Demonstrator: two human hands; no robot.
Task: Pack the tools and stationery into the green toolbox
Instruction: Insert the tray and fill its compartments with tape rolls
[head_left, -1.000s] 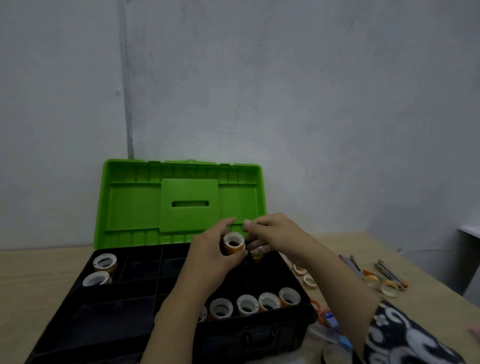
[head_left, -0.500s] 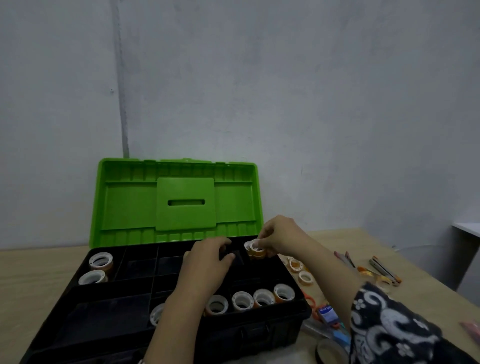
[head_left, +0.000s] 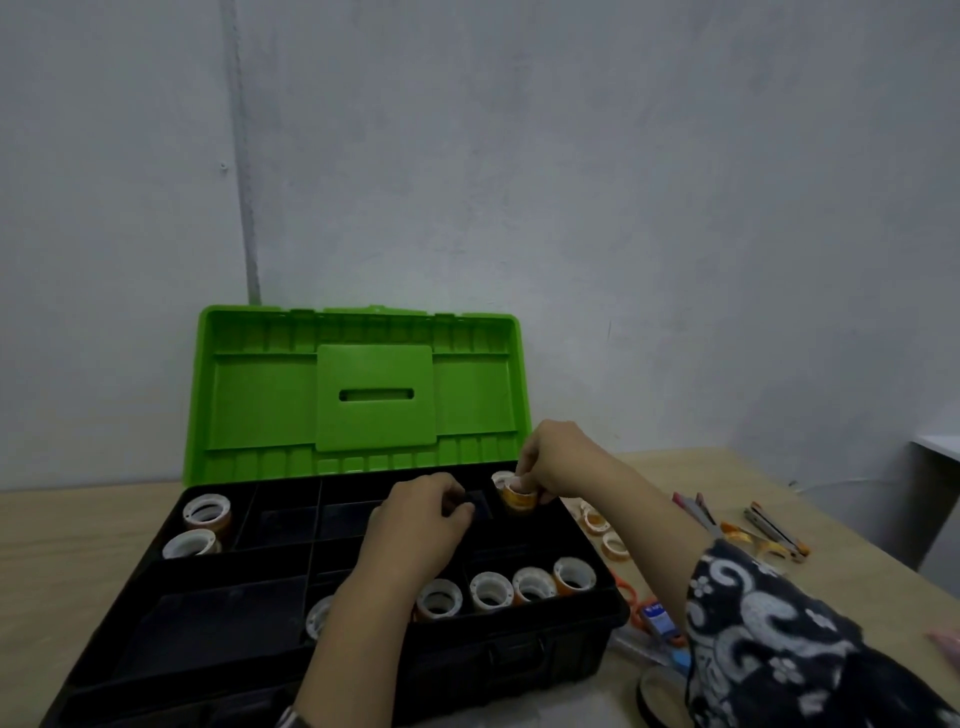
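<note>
The green toolbox (head_left: 260, 405) stands open, its lid upright against the wall and a black divided tray (head_left: 223, 613) on top. My right hand (head_left: 561, 462) pinches an orange tape roll (head_left: 519, 499) at the tray's back right compartment, beside another roll (head_left: 500, 477). Over the tray's middle, my left hand (head_left: 421, 525) hovers with loosely curled fingers and nothing visible in them. Several tape rolls (head_left: 491, 590) stand in the front right compartment. Two more rolls (head_left: 207, 512) sit at the back left.
On the wooden table right of the box lie small loose tape rolls (head_left: 615, 545), cutters and pens (head_left: 774, 527), orange-handled scissors (head_left: 626, 592), a blue-labelled item (head_left: 657, 618) and a black roll (head_left: 657, 696). A white ledge (head_left: 935, 447) juts in at far right.
The left hand let go of the roll it held up and sank toward the tray's middle. The right hand carried rolls right and down into the back right compartment.
</note>
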